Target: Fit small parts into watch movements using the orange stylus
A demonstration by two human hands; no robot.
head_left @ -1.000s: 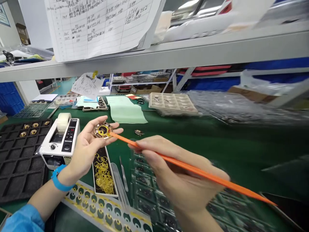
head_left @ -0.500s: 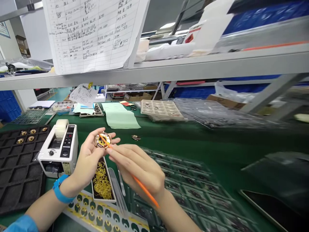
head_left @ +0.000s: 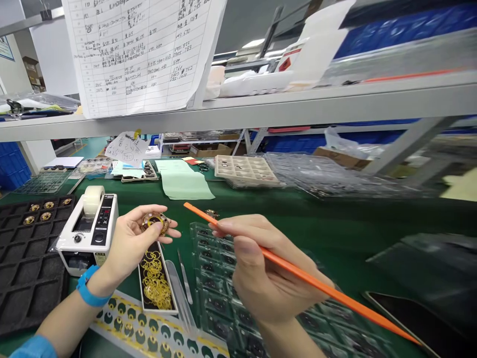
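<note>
My left hand (head_left: 132, 241) holds a round gold watch part (head_left: 155, 223), its thumb pressed on the part's face. In my right hand (head_left: 274, 271) is a long orange stick (head_left: 298, 272), pinched near its flat tip, which points up and left, apart from the watch part. Beyond my right fingertips lies another small round part (head_left: 211, 214), partly hidden. Below my left hand stands a narrow white box (head_left: 158, 281) of yellow rings. Beside it are metal tweezers (head_left: 185, 277). A clear tray (head_left: 212, 283) of dark parts extends beneath my right hand.
A white tape dispenser (head_left: 89, 233) and a black compartment tray (head_left: 32, 258) with several gold parts are at left. A sticker sheet (head_left: 152, 333) lies in front. Farther back are green paper (head_left: 184, 181) and a beige tray (head_left: 246, 169). A grey shelf beam (head_left: 261, 109) crosses above; a dark device lies at right.
My right hand has moved right, drawing the orange stick's tip off the watch part. My left thumb now lies over the part, which is tilted differently. The view has shifted slightly.
</note>
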